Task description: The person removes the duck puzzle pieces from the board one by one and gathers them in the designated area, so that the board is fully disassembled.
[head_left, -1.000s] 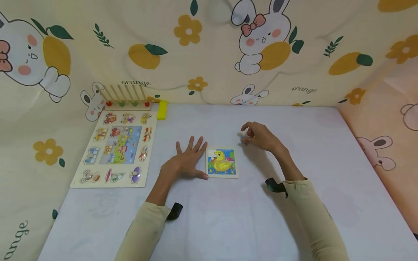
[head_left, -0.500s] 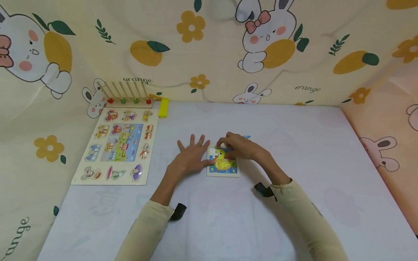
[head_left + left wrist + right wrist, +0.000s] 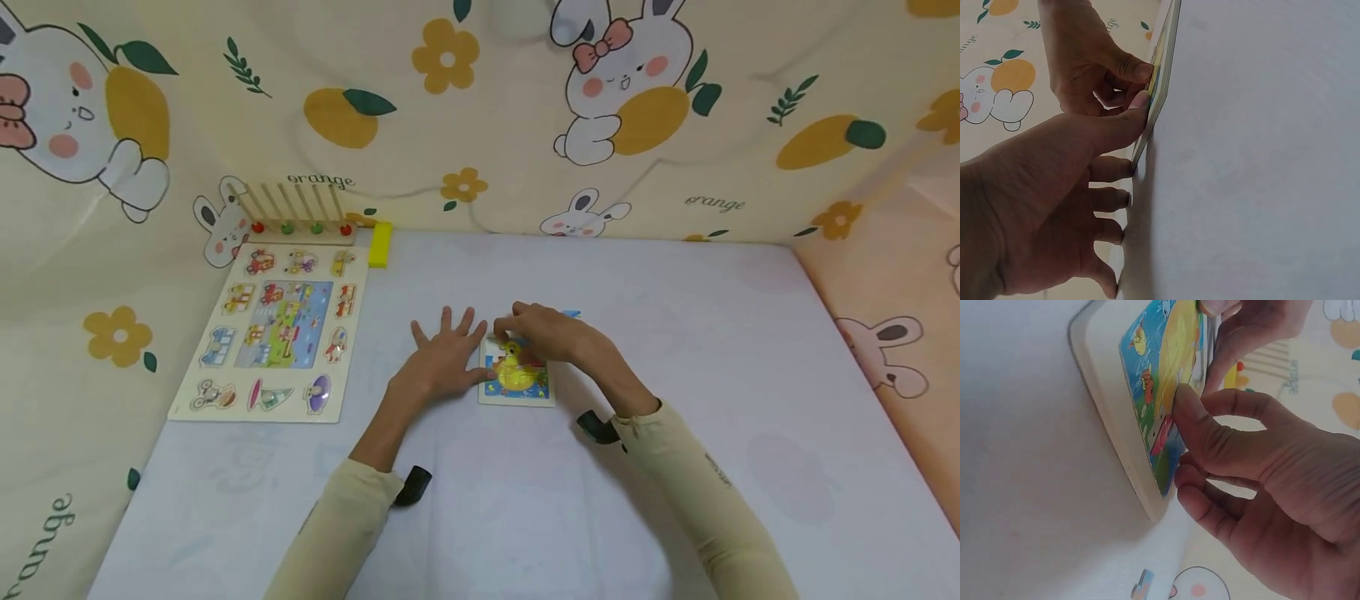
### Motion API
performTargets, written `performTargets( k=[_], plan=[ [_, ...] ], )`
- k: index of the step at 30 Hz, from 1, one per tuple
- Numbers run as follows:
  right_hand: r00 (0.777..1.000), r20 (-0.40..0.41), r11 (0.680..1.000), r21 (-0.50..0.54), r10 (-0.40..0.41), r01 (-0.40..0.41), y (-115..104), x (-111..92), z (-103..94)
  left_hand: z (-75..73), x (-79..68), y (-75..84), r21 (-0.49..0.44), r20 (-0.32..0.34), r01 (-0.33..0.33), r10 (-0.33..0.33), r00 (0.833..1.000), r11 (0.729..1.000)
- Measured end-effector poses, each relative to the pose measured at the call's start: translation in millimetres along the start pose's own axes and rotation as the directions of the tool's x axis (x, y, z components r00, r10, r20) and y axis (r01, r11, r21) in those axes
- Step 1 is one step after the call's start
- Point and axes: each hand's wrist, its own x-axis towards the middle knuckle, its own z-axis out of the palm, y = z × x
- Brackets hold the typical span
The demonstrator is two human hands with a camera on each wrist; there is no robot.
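A small square duck puzzle (image 3: 521, 385) in a pale wooden frame lies on the white table. My left hand (image 3: 441, 362) is spread flat to its left, the thumb resting on the puzzle and the fingertips down on the table. Over the puzzle's upper part bends my right hand (image 3: 551, 332), thumb and index finger together at the picture. They pinch a puzzle piece, which the fingers mostly hide. In the right wrist view, the thumb and curled fingers of the right hand (image 3: 1272, 469) meet the picture's surface. Just behind that hand lies a loose blue puzzle piece (image 3: 572, 314).
At the left stands a larger board with vehicle and toy shapes (image 3: 255, 408). Behind it is a wooden peg rack (image 3: 300, 237) with red and green beads. A yellow block (image 3: 380, 246) sits beside the rack. Patterned cloth (image 3: 510, 125) hangs behind the table.
My right hand has moved left from the table onto the puzzle, uncovering the loose blue piece. My left thumb has come up onto the puzzle. Over the last half second both hands barely shift.
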Motion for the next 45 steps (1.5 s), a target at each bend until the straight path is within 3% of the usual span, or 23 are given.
performTargets(
  k=[5,11,17,23,29,34,37,41,45],
  plan=[
    [0.998,-0.048,0.999,-0.008,-0.034,0.034,1.6,-3.0,0.0,-1.3,1.6,-0.3,0.01,-0.009,-0.003,0.003,1.0,1.0],
    [0.992,-0.121,0.995,0.08,-0.045,0.054,5.5,-6.1,2.3,-3.2,1.8,-0.9,-0.016,0.001,-0.004,0.005,1.0,1.0],
    [0.989,-0.143,0.989,0.14,-0.032,0.052,6.2,-7.9,4.2,0.0,0.5,-0.9,-0.031,0.009,-0.009,0.01,1.0,0.999],
    [0.979,-0.193,0.976,0.191,-0.064,0.102,9.1,-9.3,-0.8,1.2,0.7,-1.1,-0.033,0.018,-0.008,0.008,1.0,0.999],
    [0.936,-0.353,0.965,0.247,0.006,0.087,18.8,-21.7,-17.2,0.1,-1.1,-0.8,-0.023,0.017,0.003,-0.003,1.0,1.0],
    [0.893,-0.434,0.959,0.284,0.116,0.013,41.1,-43.3,-28.2,0.5,-2.7,-0.8,-0.034,0.015,-0.004,0.005,1.0,0.999],
    [0.888,-0.42,0.956,0.286,0.186,-0.065,59.8,-57.6,-29.8,1.4,-4.2,-1.4,-0.061,0.018,-0.018,0.019,1.0,0.998],
    [0.915,-0.314,0.938,0.309,0.254,-0.155,85.0,-68.9,-27.0,0.7,-6.6,-2.5,-0.079,0.029,-0.023,0.025,0.999,0.997],
    [0.935,-0.233,0.933,0.305,0.269,-0.192,104.0,-71.9,-18.0,-1.2,-5.5,-3.0,-0.071,0.036,-0.033,0.036,0.999,0.997]
  ],
)
